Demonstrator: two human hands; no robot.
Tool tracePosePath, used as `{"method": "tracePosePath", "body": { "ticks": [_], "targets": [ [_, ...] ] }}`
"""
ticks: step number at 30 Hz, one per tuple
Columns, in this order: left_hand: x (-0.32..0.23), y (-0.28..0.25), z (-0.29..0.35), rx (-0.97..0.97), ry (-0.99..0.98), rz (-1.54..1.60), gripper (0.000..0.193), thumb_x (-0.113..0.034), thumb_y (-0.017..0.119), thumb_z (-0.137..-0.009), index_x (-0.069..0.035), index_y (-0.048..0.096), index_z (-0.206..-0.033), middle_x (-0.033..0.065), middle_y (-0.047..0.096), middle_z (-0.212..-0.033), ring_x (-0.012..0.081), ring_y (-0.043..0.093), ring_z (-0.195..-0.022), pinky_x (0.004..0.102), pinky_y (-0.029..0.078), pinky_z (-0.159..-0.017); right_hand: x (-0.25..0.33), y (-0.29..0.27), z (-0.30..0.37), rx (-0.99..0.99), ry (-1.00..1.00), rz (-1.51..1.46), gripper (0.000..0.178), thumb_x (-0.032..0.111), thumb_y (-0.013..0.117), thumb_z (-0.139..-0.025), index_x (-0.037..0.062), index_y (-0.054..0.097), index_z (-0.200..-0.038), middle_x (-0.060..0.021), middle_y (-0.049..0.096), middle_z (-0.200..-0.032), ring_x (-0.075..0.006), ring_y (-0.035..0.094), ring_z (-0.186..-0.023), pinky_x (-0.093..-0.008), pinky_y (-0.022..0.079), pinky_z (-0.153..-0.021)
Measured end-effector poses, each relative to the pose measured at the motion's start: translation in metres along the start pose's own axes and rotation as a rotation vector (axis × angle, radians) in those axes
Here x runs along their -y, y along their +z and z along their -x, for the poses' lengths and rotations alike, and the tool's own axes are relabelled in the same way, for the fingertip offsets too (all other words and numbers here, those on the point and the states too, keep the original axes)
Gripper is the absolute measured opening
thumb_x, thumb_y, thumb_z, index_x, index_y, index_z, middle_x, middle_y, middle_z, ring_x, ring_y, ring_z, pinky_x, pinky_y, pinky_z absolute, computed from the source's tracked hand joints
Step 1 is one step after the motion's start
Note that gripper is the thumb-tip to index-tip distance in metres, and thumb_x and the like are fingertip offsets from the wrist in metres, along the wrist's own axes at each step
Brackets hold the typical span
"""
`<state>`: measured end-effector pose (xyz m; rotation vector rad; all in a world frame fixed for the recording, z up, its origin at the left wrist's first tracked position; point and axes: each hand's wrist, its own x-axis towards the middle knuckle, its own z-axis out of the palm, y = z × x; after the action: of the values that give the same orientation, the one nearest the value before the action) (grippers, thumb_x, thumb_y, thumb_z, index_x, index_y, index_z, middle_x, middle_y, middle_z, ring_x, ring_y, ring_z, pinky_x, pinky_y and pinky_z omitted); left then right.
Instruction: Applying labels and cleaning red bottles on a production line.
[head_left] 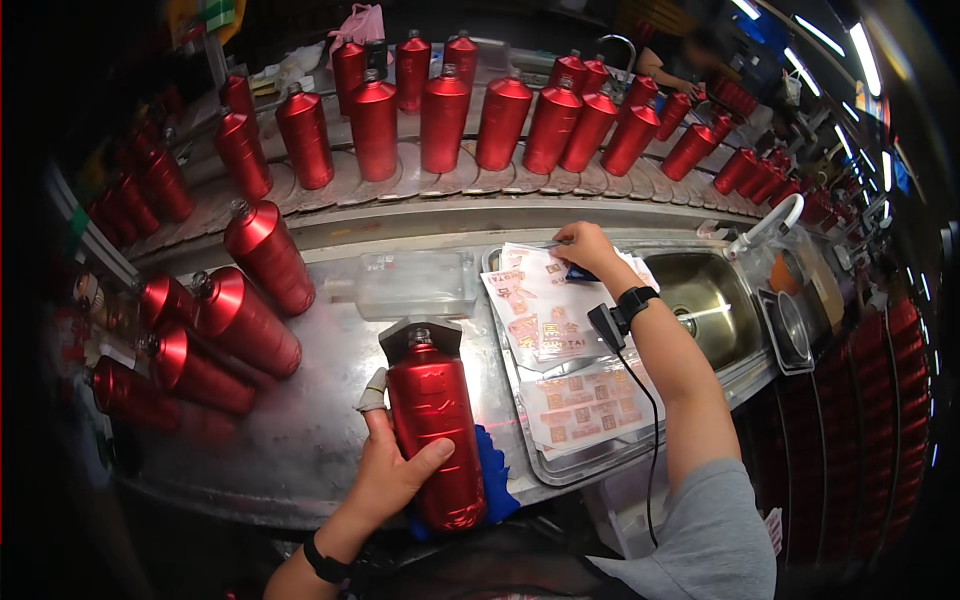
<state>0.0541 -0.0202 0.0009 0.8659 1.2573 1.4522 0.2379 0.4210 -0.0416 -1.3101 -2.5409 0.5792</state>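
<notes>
My left hand [395, 470] is wrapped around a glossy red bottle [435, 430] with embossed marks. A pale cover sits on one of its fingers. The bottle lies tilted, its neck pointing away from me against a black angular holder [445, 340]. Blue cloth [495, 475] shows beside its lower part. To the right, my right hand [590, 250] has its fingers closed at the far edge of a stack of printed sheets [545, 310]. What its fingertips pinch is too small to tell; a dark blue patch shows beneath the hand. The sheets carry red and gold labels and lie on a metal tray [512, 405].
Several red bottles [250, 320] stand at left on the metal table [330, 400]. A curved conveyor [400, 190] carries more behind. A clear plastic box [415, 285] lies mid-table. At right are a sink [715, 300] and white faucet [770, 225]. A cable [652, 430] hangs from my right wrist.
</notes>
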Motion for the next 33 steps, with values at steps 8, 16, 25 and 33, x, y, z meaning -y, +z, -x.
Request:
{"method": "tracePosePath", "body": {
  "ticks": [8, 16, 25, 33],
  "targets": [
    [-0.004, -0.002, -0.001, 0.002, 0.032, 0.023, 0.099, -0.017, 0.074, -0.086, -0.008, 0.001, -0.151, 0.0173, 0.049, -0.133, 0.0226, 0.057, -0.119, 0.0395, 0.048, -0.1, 0.05, -0.01, 0.058, -0.348, -0.341, 0.065, 0.01, 0.015, 0.069, -0.082, 0.0064, 0.065, -0.084, -0.0087, 0.062, -0.094, -0.0318, 0.064, -0.079, -0.0422, 0.051, -0.068],
    [-0.013, -0.022, 0.006, 0.048, -0.028, 0.032, 0.104, -0.018, 0.076, -0.085, -0.011, 0.0, -0.154, 0.0213, 0.035, -0.146, 0.0285, 0.045, -0.132, 0.0436, 0.039, -0.11, 0.18, -0.068, 0.195, -0.192, -0.415, -0.217, 0.008, 0.003, 0.072, -0.081, 0.0012, 0.064, -0.083, -0.0049, 0.059, -0.088, -0.0113, 0.05, -0.062, -0.0235, 0.037, -0.051],
    [-0.019, -0.037, 0.013, 0.073, -0.003, 0.128, 0.095, -0.02, 0.07, -0.092, -0.011, 0.001, -0.158, 0.0209, 0.028, -0.155, 0.0267, 0.036, -0.141, 0.0404, 0.03, -0.115, 0.273, -0.071, 0.206, 0.276, -0.576, -0.438, 0.01, 0.008, 0.073, -0.083, 0.0016, 0.065, -0.085, -0.0079, 0.059, -0.087, -0.0205, 0.056, -0.073, -0.0315, 0.042, -0.06],
    [-0.039, -0.036, 0.01, -0.05, -0.05, 0.256, 0.074, -0.017, 0.062, -0.097, -0.002, 0.017, -0.154, 0.0161, 0.044, -0.144, 0.0199, 0.048, -0.131, 0.0332, 0.04, -0.108, 0.288, -0.03, 0.17, 0.204, -0.585, -0.226, 0.013, 0.016, 0.068, -0.085, 0.0028, 0.066, -0.087, -0.0131, 0.06, -0.089, -0.033, 0.063, -0.079, -0.0415, 0.05, -0.068]
  ]
}}
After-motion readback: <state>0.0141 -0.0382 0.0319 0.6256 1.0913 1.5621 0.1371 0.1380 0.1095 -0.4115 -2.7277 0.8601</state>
